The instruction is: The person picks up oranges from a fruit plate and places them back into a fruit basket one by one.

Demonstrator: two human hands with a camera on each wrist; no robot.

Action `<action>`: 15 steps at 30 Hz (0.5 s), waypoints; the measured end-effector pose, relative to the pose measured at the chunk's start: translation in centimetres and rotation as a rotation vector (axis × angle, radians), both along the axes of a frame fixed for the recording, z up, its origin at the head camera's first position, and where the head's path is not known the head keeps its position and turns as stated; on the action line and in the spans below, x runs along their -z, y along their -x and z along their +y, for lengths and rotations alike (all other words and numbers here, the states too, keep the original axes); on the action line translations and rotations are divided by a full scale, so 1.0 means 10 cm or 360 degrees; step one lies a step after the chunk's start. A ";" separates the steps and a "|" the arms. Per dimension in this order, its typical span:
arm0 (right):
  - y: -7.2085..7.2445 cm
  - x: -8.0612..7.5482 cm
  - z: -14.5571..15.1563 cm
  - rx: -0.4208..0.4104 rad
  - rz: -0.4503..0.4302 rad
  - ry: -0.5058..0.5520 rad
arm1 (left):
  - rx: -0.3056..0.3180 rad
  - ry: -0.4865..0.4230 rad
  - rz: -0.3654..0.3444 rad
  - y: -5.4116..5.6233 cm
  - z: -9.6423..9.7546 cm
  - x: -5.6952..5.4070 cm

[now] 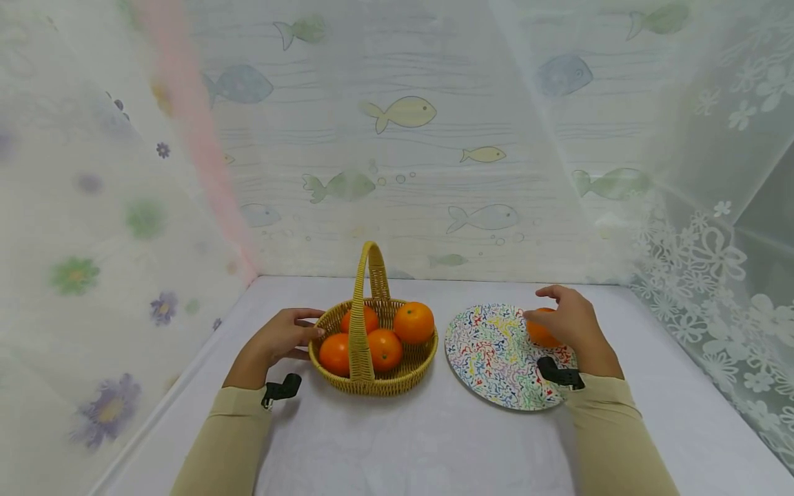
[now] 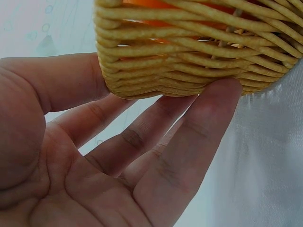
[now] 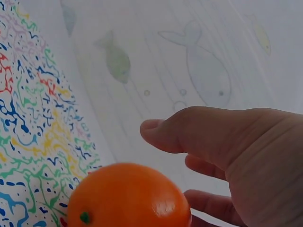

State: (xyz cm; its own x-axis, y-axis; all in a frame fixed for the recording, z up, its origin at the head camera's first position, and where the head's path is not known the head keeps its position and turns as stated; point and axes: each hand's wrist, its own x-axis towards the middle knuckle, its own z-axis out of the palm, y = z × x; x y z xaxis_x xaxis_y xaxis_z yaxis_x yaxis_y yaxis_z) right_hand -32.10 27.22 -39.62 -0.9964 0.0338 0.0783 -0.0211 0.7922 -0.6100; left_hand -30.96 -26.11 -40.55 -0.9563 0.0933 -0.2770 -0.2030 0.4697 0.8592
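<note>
A yellow woven basket (image 1: 406,384) with a tall arched handle holds several oranges (image 1: 413,322). My left hand (image 1: 282,339) is at its left side. In the left wrist view, fairly straight fingers (image 2: 175,156) touch the outside of the basket wall (image 2: 189,71), and the thumb meets its edge. One orange (image 1: 541,329) sits on the right part of a round, colourfully squiggled plate (image 1: 490,365). Around this orange my right hand (image 1: 573,324) is spread. In the right wrist view, its thumb stays apart from the orange (image 3: 128,196), while some fingers are partly hidden behind it.
A white cloth (image 1: 403,448) covers the table. Behind it hangs a pale curtain (image 1: 397,158) printed with fish. Flowered fabric (image 1: 112,275) closes the left side, and lacy white fabric (image 1: 713,275) the right. The basket and plate stand side by side with a narrow gap.
</note>
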 end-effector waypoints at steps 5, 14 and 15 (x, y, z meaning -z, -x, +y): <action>0.00 0.03 0.04 -0.0002 -0.0076 -0.0008 | 0.0001 -0.0006 -0.0002 -0.01 0.01 0.00; -0.02 0.05 0.09 -0.0058 -0.0180 -0.0008 | -0.0002 -0.0019 0.0004 0.01 0.00 0.01; -0.02 0.05 0.09 -0.0063 -0.0196 -0.0004 | -0.0003 -0.0017 0.0003 0.01 0.00 0.01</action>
